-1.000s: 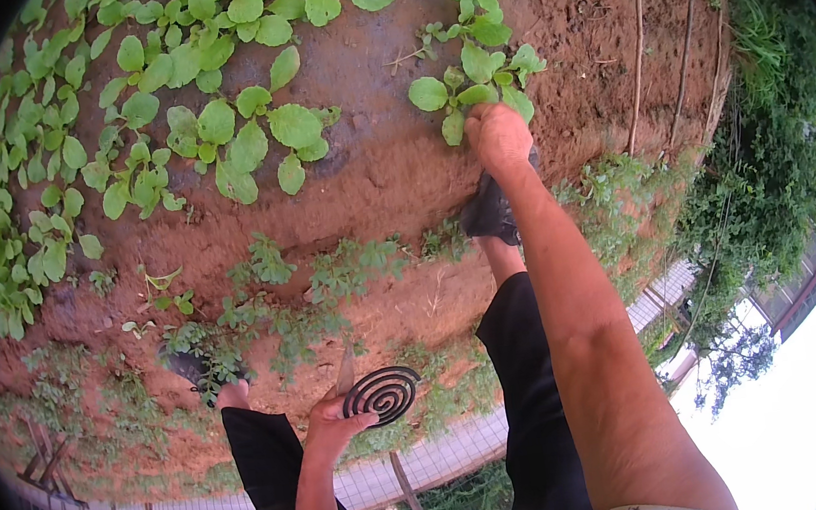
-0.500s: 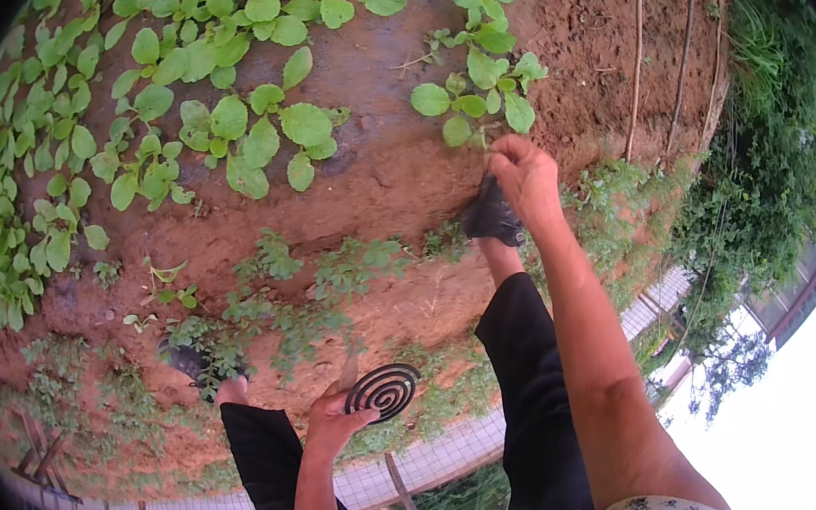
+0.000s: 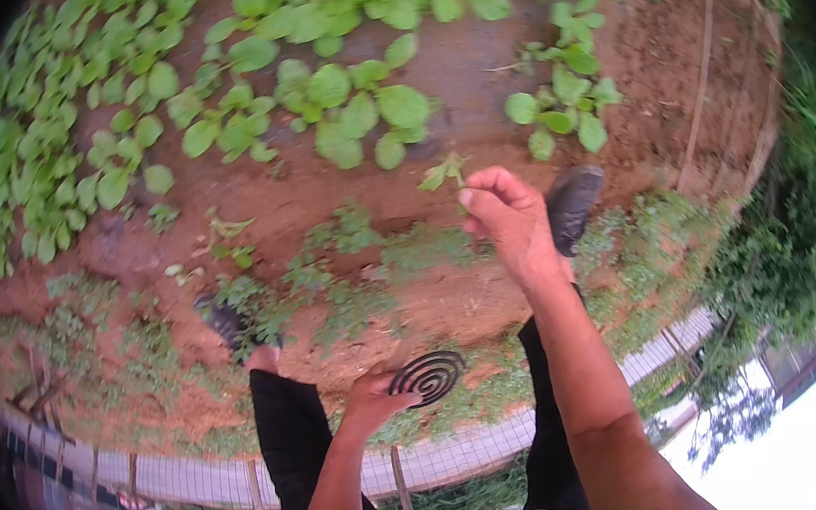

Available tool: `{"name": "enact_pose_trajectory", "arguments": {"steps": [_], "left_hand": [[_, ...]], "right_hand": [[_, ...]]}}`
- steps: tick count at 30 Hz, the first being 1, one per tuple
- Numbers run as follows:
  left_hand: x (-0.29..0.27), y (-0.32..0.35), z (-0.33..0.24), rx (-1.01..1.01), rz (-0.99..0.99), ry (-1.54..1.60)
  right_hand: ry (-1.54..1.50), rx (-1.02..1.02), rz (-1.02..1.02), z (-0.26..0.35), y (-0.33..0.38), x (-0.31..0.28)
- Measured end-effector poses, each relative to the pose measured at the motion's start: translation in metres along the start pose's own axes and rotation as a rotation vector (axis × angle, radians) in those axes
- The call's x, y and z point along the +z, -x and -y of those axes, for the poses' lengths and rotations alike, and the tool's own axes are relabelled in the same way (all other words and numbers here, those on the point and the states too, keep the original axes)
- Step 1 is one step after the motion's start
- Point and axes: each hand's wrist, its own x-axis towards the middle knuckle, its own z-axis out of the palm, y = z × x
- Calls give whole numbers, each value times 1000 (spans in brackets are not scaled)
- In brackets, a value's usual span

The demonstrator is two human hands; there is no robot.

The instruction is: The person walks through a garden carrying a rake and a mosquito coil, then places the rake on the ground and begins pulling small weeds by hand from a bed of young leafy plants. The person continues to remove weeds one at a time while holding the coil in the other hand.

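Note:
Pinched between the thumb and fingers of my right hand [image 3: 513,218] is a small green weed [image 3: 441,173], its leaves spreading at the left of the fingertips. That hand hovers over bare reddish soil, just left of my right shoe. Lower down, my left hand [image 3: 374,400] grips a black spiral coil [image 3: 429,377] by its left edge; it looks like a mosquito coil. Beyond the right hand grow leafy vegetable seedlings: one cluster [image 3: 356,110] stands up and left of it, another [image 3: 567,106] up and right.
Dense seedlings [image 3: 43,145] cover the bed's left side. Low weeds [image 3: 345,272] run along the bed's near edge between my shoes [image 3: 576,206]. Thin sticks [image 3: 704,70] lie on the soil at the right. Behind is a wire fence with posts [image 3: 258,504] beside a pale path.
My right hand has left the soil by the right seedling cluster and moved left with a weed now visible in it. The left hand still holds the coil. The view has shifted.

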Motion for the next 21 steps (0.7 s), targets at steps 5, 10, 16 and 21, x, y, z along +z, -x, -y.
{"name": "enact_pose_trajectory", "arguments": {"steps": [5,10,16,21], "left_hand": [[6,-2,-8,88,2,-40],[9,-8,-13,87,15,-237],[1,2,-16,39,-7,-253],[1,2,-1,0,0,-119]], "right_hand": [[35,-155,127,-11,5,54],[451,-547,374,-41,4,130],[656,-701,231,-14,7,120],[734,-765,-181,14,-62,9]]}}
